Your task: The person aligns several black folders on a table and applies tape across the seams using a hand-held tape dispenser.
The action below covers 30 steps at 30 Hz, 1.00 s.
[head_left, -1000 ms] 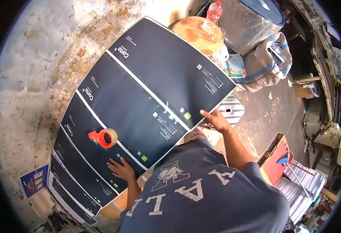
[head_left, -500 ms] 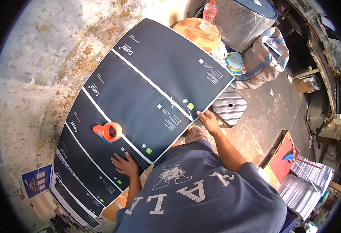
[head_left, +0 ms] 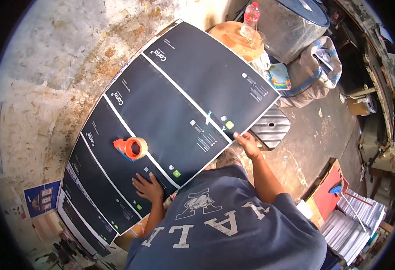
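Observation:
A large dark printed sheet (head_left: 184, 85) with white dividing strips lies spread in front of me, on other layers that peek out along its far left edge. My right hand (head_left: 249, 144) holds its near right edge, thumb on top and fingers curled under the rim. Flat on the dark surface nearer my body rests my left hand (head_left: 149, 188), fingers spread. An orange tape dispenser (head_left: 126, 147) with a roll of tape sits on the sheet, beyond my left hand and not touched by it.
Past the far right corner are a round wooden stool (head_left: 226, 33) with a plastic bottle (head_left: 251, 17), a lidded drum (head_left: 292, 31) and a woven sack (head_left: 312, 74). A ridged dark plastic piece (head_left: 271, 128) is on the floor at right. Stacked paper (head_left: 348, 229) stands lower right.
The top sheet has shifted slightly, and layers beneath now show along its far left edge. My view has moved a little. Both hands keep about the same places on the sheet.

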Each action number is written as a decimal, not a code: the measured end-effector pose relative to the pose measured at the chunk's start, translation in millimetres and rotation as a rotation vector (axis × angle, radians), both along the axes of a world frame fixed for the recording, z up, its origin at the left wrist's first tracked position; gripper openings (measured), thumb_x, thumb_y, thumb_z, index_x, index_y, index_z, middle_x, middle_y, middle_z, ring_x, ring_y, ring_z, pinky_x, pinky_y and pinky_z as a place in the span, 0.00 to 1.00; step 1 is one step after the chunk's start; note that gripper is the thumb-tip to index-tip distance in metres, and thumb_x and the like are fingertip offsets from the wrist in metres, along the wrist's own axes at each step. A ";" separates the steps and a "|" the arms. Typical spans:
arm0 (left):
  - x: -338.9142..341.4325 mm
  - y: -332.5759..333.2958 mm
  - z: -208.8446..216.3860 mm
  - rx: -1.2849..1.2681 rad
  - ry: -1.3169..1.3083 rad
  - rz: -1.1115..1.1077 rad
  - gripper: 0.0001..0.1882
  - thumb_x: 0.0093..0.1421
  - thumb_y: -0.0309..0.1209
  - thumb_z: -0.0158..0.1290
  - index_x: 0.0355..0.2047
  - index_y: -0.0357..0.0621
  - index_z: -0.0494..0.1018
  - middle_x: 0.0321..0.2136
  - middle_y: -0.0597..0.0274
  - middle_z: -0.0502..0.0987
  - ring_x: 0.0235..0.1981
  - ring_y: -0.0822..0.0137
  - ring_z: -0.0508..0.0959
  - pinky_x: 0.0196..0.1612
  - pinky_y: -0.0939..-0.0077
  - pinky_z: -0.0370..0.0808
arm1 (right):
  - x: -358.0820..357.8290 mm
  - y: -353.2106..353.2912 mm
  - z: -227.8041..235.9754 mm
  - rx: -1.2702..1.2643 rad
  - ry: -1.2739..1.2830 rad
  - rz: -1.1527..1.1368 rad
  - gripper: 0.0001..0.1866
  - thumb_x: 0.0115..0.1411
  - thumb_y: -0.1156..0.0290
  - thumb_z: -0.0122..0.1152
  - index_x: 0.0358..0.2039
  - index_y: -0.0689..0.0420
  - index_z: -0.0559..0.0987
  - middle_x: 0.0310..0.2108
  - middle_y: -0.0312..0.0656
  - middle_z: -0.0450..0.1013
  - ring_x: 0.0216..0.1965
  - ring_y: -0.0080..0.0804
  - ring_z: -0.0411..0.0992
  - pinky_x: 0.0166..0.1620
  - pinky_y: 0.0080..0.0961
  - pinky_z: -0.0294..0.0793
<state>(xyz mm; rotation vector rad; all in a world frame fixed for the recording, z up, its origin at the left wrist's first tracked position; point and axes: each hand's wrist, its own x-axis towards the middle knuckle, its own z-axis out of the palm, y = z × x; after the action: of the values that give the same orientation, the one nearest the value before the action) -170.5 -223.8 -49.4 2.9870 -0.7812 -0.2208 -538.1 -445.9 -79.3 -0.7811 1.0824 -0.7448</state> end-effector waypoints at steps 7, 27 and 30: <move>2.5 -3.7 0.8 0.015 0.005 0.035 0.41 0.69 0.58 0.41 0.73 0.48 0.49 0.74 0.42 0.44 0.75 0.45 0.43 0.69 0.33 0.42 | 15.8 -12.1 15.5 -0.046 -0.045 -0.171 0.15 0.67 0.68 0.62 0.50 0.64 0.80 0.45 0.39 0.79 0.46 0.25 0.74 0.52 0.27 0.71; 3.6 -14.4 1.9 0.003 0.014 0.037 0.41 0.69 0.57 0.42 0.74 0.49 0.49 0.74 0.43 0.43 0.75 0.45 0.44 0.69 0.32 0.42 | 28.4 -36.8 39.5 0.037 0.220 -0.160 0.12 0.66 0.66 0.62 0.37 0.63 0.81 0.26 0.32 0.75 0.24 0.20 0.67 0.28 0.22 0.65; 3.6 -21.8 0.1 0.003 0.012 0.002 0.41 0.69 0.57 0.41 0.74 0.49 0.49 0.74 0.43 0.43 0.75 0.44 0.44 0.69 0.32 0.43 | 36.0 -33.9 16.9 -0.075 0.055 -0.396 0.11 0.66 0.65 0.62 0.36 0.62 0.81 0.24 0.31 0.74 0.21 0.19 0.65 0.26 0.21 0.64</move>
<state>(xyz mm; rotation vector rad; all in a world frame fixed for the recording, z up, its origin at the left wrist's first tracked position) -166.9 -245.5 -49.3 2.9864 -0.7778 -0.2405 -502.1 -479.7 -62.4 -0.6593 1.2835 -1.1076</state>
